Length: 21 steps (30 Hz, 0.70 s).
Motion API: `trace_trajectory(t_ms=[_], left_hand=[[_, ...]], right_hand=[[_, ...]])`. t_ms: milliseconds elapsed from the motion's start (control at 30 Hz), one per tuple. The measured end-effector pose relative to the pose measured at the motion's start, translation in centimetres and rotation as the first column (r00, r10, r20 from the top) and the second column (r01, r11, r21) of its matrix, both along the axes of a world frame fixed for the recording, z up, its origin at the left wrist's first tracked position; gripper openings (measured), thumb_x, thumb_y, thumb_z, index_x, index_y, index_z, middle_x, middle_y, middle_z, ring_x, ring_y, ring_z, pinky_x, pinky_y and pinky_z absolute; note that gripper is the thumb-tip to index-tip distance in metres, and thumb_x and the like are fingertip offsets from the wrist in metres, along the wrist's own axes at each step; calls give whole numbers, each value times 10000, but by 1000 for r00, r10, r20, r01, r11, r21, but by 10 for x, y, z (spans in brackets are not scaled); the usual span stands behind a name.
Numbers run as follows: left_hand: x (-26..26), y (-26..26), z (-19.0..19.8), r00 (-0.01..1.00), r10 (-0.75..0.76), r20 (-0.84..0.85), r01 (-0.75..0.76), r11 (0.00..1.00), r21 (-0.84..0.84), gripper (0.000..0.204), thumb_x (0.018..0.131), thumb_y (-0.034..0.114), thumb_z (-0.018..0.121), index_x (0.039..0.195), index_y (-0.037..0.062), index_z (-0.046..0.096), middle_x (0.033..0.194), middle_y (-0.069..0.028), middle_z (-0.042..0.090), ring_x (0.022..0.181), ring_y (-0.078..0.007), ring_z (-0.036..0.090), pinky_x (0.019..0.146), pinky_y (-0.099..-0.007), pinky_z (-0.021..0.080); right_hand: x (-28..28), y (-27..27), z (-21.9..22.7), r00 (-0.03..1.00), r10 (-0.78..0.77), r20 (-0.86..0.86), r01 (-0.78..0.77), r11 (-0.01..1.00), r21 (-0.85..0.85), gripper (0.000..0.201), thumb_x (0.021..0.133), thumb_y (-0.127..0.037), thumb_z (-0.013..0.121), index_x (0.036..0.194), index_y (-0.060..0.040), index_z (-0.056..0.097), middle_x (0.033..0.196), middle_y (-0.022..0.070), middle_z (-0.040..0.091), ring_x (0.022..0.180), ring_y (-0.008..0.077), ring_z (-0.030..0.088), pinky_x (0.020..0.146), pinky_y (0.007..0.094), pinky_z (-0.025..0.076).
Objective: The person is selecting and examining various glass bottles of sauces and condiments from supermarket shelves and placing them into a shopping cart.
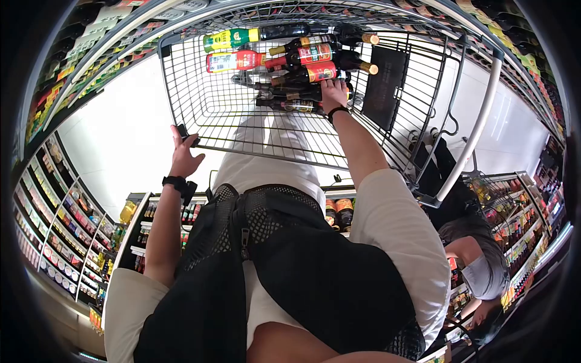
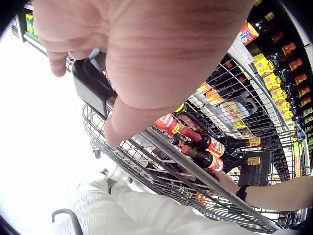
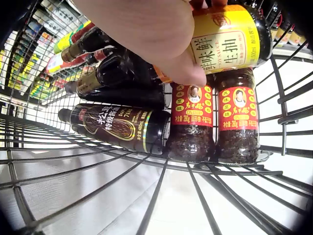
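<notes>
My right hand [image 1: 334, 97] reaches into the shopping cart [image 1: 171, 91]. In the right wrist view it grips a soy sauce bottle [image 3: 227, 41] with a yellow label, thumb along its near side. Just below that bottle stand two dark jars [image 3: 191, 132] with red labels, side by side against the wire wall. A dark bottle [image 3: 117, 126] with a black and gold label lies beside them. My left hand [image 1: 183, 157] rests at the cart's front corner, over the black corner piece [image 2: 90, 88], with fingers extended and thumb spread.
Several more bottles lie in the cart, including a green-and-yellow one [image 1: 227, 39] and a red one [image 1: 236, 61]. A black panel [image 1: 385, 88] lies near the push handle [image 1: 475, 133]. Stocked shelves [image 1: 57, 230] surround the cart. Another person [image 1: 478, 248] stands at the right.
</notes>
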State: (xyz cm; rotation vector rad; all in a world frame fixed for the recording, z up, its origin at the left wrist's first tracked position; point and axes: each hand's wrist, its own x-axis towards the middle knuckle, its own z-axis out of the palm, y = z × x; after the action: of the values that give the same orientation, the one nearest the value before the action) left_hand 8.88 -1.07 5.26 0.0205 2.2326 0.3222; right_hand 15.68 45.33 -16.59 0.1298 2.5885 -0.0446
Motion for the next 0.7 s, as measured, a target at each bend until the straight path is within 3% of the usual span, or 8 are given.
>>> trace_trajectory(t_ms=[33, 300, 467, 500, 700], left_hand=[[-1, 1, 1, 1000, -8, -1, 8, 1000, -12, 664, 753, 155, 844, 1374, 100, 615, 1667, -289, -92, 1490, -460, 299, 1152, -447, 421], [-1, 2, 3, 1000, 4, 1, -4, 1000, -8, 650, 757, 138, 835, 1369, 107, 618, 1666, -290, -92, 1432, -437, 416, 1119, -439, 460], [1, 0, 0, 1000, 14, 1, -14, 1000, -9, 630, 745, 121, 833, 1344, 133, 636, 1662, -306, -100, 1479, -463, 322, 1129, -449, 444], [1, -1, 0, 1000, 24, 3, -24, 999, 24, 634, 743, 117, 830, 1346, 140, 634, 1660, -313, -103, 1490, -496, 272, 1140, -461, 429], [5, -8, -7, 999, -22, -41, 23, 999, 42, 641, 748, 109, 825, 1355, 149, 624, 1659, -307, -122, 1477, -548, 248, 1150, -482, 414]], right_hand=[[1, 1, -6, 999, 0, -50, -1, 1000, -15, 356, 931, -123, 565, 1286, -111, 564, 1295, 80, 608, 1308, 305, 516, 1179, 485, 335], [10, 5, -15, 994, -19, -107, 12, 998, -63, 333, 950, -137, 536, 1279, -93, 560, 1309, 94, 610, 1345, 315, 509, 1191, 478, 327], [15, 11, -16, 984, -56, -171, 40, 995, -92, 347, 937, -121, 561, 1278, -66, 535, 1355, 132, 585, 1356, 329, 504, 1199, 472, 327], [15, 12, -15, 984, -74, -163, 56, 992, -117, 311, 946, -105, 537, 1256, -80, 535, 1338, 146, 575, 1350, 338, 500, 1196, 471, 330], [14, 20, -17, 973, -70, -220, 49, 994, -102, 288, 932, -82, 537, 1219, -102, 543, 1229, 162, 563, 1294, 360, 503, 1181, 487, 337]])
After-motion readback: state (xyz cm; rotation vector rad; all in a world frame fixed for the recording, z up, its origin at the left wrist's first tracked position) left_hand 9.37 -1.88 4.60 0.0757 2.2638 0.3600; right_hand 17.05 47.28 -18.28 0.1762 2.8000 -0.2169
